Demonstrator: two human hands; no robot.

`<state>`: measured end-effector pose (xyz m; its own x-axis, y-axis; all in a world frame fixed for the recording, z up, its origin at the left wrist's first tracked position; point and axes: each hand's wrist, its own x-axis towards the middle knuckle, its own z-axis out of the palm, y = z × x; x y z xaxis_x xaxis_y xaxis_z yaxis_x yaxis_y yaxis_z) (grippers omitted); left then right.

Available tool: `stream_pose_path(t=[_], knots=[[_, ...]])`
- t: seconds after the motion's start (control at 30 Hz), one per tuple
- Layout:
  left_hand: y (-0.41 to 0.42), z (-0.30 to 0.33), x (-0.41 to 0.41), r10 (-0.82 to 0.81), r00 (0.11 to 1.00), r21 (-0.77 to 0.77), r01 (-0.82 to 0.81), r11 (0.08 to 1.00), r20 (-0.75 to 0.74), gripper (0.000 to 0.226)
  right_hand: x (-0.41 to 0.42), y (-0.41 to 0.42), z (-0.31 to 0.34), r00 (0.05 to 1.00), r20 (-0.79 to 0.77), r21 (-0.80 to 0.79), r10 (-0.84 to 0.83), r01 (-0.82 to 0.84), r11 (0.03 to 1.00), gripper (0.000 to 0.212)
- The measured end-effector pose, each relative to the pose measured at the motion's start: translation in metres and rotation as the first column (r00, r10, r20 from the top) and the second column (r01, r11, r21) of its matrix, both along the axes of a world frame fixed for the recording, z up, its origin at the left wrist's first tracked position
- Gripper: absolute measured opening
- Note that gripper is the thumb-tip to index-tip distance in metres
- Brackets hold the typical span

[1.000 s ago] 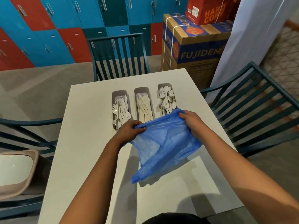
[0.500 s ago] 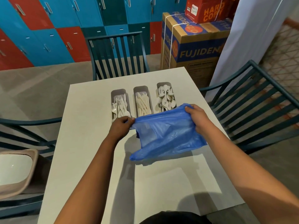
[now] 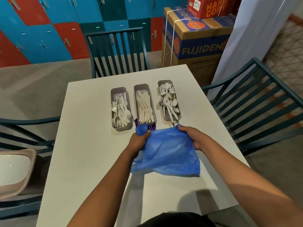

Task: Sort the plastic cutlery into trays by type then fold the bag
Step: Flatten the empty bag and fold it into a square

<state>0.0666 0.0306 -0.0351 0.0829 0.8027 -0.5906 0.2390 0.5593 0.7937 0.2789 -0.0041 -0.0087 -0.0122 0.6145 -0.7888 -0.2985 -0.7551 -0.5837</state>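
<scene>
A thin blue plastic bag (image 3: 168, 154) hangs spread between my hands above the white table (image 3: 85, 161). My left hand (image 3: 139, 140) grips its top left corner, and a bunched tip of bag pokes up past the fingers. My right hand (image 3: 192, 136) pinches the top right corner. Behind the bag stand three grey trays side by side: the left tray (image 3: 113, 99) holds white forks, the middle tray (image 3: 141, 86) white knives, the right tray (image 3: 164, 82) white spoons.
Dark teal slatted chairs stand at the far side (image 3: 116, 51), the right (image 3: 255, 102) and the left (image 3: 24, 128). A beige tub (image 3: 19, 185) sits at the left edge. Stacked cardboard boxes (image 3: 193, 45) stand behind the table's far right corner.
Both hands have drawn the bag's top edge out wider and moved it down toward me. The trays, partly covered by the bag before, now show fully.
</scene>
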Motion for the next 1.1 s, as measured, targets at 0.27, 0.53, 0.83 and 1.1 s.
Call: stream_pose_path(t=[0.27, 0.53, 0.83, 1.1], knots=[[0.005, -0.006, -0.033, -0.037, 0.885, 0.04, 0.063, 0.997, -0.465, 0.044, 0.031, -0.005, -0.038, 0.915, 0.235, -0.042, -0.327, 0.346, 0.937, 0.024], [-0.018, -0.019, -0.017, -0.04, 0.978, -0.084, 0.023, 0.996, -0.203, 0.029, 0.009, -0.021, -0.059, 0.89, 0.406, -0.125, 0.206, -0.169, 0.978, 0.03], [-0.023, -0.026, -0.015, -0.041, 0.995, 0.02, 0.043, 0.999, -0.091, 0.022, 0.002, -0.028, -0.078, 0.883, 0.408, -0.054, 0.231, -0.229, 0.972, 0.008], [-0.016, -0.042, -0.037, 0.102, 0.918, -0.045, -0.129, 0.991, -0.384, 0.034, 0.01, -0.02, -0.076, 0.859, 0.51, 0.146, -0.04, -0.041, 0.988, 0.012]])
